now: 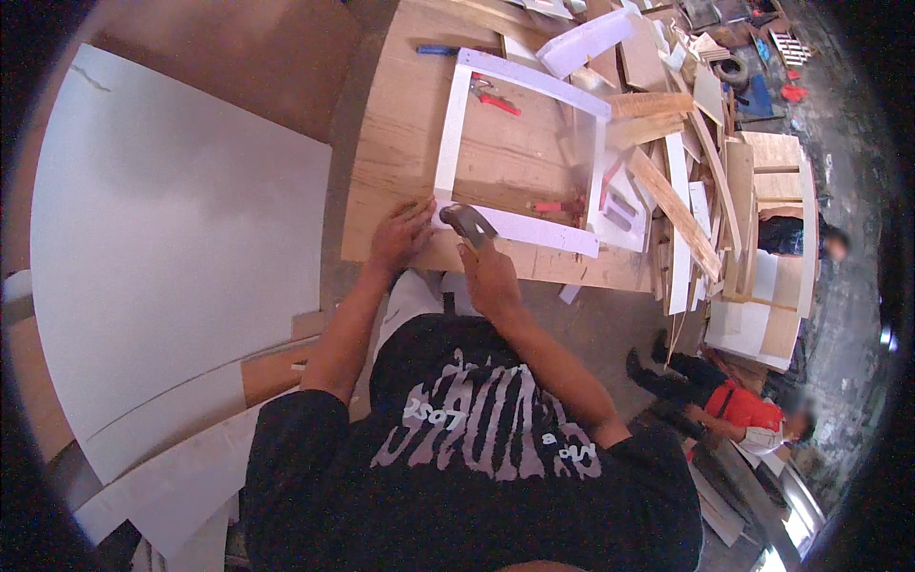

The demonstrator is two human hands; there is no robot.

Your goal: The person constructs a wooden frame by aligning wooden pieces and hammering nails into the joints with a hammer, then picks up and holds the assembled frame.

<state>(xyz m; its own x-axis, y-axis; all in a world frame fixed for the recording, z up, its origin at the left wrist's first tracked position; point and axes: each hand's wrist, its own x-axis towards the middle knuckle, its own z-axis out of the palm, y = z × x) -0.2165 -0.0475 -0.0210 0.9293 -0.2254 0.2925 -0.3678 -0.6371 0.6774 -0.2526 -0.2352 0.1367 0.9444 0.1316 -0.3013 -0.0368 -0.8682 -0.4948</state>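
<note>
A white rectangular wooden frame (451,133) lies flat on the wooden workbench (391,143). My left hand (405,232) is at its near left corner, with the fingers closed against the edge; whether a nail is between them I cannot make out. Wrapped around the handle of a claw hammer (465,220) is my right hand (492,275). The hammer's dark metal head is over the frame's near rail, just right of my left fingers. Inside the frame, red-handled pliers (498,103) rest near the far left corner, and another red-handled tool (558,206) lies close to the near rail.
Wooden offcuts (675,210) are heaped along the bench's right side. A blue-handled object (438,50) lies beyond the frame. To the left stands a large white panel (181,238). One person in red (739,410) is at the lower right; another (796,234) is farther right.
</note>
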